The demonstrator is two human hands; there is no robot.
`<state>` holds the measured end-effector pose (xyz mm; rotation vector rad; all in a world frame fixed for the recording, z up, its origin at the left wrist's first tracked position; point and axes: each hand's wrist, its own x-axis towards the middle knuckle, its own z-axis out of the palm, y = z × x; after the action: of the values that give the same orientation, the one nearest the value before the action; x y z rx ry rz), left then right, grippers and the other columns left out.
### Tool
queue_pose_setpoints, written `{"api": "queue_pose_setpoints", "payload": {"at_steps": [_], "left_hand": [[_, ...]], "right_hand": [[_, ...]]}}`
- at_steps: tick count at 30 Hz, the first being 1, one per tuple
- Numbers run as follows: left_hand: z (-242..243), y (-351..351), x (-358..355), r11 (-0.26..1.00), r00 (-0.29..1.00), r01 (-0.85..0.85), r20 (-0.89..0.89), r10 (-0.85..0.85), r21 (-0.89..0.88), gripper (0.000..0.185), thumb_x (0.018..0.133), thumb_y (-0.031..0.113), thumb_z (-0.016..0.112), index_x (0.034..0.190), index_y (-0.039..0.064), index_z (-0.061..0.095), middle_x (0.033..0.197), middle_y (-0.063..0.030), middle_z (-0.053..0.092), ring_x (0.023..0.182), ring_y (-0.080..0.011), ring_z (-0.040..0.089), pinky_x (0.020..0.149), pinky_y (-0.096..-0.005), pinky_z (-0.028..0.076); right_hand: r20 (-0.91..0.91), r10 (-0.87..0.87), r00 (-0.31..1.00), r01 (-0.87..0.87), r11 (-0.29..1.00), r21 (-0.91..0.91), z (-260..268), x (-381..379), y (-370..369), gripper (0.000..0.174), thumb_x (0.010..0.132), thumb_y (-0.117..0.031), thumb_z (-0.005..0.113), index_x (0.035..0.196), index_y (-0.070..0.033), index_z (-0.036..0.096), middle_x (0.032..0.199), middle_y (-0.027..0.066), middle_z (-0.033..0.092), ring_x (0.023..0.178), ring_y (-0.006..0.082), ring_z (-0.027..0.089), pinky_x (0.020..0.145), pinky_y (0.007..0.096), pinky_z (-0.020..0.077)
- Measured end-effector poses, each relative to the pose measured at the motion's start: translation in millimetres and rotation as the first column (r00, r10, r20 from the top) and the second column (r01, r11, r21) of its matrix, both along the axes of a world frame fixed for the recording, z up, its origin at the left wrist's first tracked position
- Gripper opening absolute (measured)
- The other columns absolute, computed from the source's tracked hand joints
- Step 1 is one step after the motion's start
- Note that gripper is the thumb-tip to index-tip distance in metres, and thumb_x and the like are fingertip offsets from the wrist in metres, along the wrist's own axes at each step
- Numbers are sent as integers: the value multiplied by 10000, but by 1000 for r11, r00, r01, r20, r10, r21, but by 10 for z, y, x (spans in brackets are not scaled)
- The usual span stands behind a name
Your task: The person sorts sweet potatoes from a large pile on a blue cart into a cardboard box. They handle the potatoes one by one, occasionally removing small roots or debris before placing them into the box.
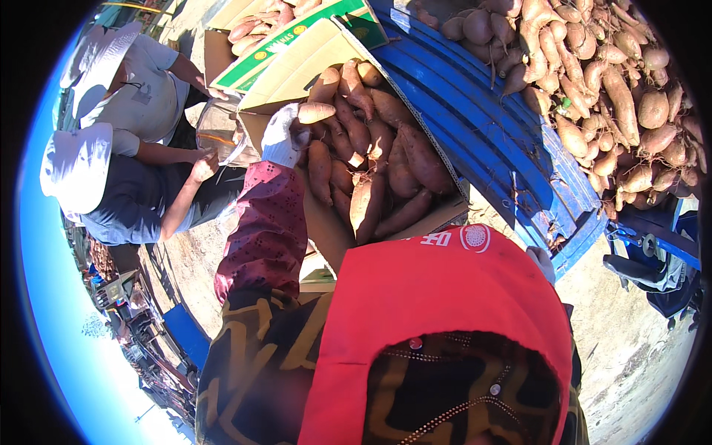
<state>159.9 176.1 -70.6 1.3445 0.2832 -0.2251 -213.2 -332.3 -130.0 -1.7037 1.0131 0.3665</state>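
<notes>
My left hand (282,135), in a white knitted glove below a maroon patterned sleeve, reaches over the left side of an open cardboard box (328,222). It grips a small sweet potato (316,112) at its fingertips; part of the fingers lies in shadow. Larger reddish sweet potatoes (425,158) fill much of the box, some with broken, pale ends. My right hand (541,262), in a light glove, shows only partly past the edge of the red apron (434,278), beside the blue metal panel. Its fingers are hidden.
A blue ribbed metal panel (473,105) runs along the box's right side, with a large heap of sweet potatoes (617,94) beyond it. Another box (300,44), green and tan, holds more sweet potatoes. Two people (133,94) in white hats work at the left. A vehicle part (656,267) stands right.
</notes>
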Motion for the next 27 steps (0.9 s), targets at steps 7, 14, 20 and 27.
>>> {"api": "queue_pose_setpoints", "payload": {"at_steps": [7, 14, 20, 27], "left_hand": [[-33, -370, -455, 978, 979, -202, -33, 200, -54, 256, 903, 104, 657, 1143, 100, 568, 1147, -91, 612, 1032, -272, 619, 823, -445, 579], [94, -812, -301, 986, 932, -134, 327, 159, -96, 232, 912, 140, 678, 1106, 76, 568, 1145, -80, 555, 1033, -245, 574, 791, -395, 563], [1327, -1102, 803, 984, 852, -44, 507, 128, -174, 278, 951, 243, 634, 1136, 44, 577, 1062, -102, 613, 874, -202, 618, 741, -295, 551], [1176, -1111, 1521, 998, 963, 47, 266, -34, -40, 646, 935, 380, 674, 1421, 17, 452, 1446, -158, 487, 1336, -359, 462, 1127, -472, 357]], "right_hand": [[-21, 71, 997, -72, 996, -44, -166, -55, 52, 348, 940, -289, 581, 1129, -3, 640, 901, 37, 639, 781, 126, 580, 692, 301, 508], [-28, 31, 999, -32, 999, -15, 148, 144, 60, 330, 946, -288, 584, 1117, -12, 639, 826, 23, 617, 717, 113, 569, 599, 277, 482], [33, -52, 998, 50, 996, 68, -168, -151, -20, 344, 943, -292, 587, 1109, 6, 630, 841, 26, 618, 714, 121, 582, 612, 274, 488], [-73, -119, 990, 126, 987, 104, -178, -175, -29, 365, 938, -346, 595, 1100, -20, 624, 811, 33, 601, 654, 105, 565, 552, 268, 457]]}}
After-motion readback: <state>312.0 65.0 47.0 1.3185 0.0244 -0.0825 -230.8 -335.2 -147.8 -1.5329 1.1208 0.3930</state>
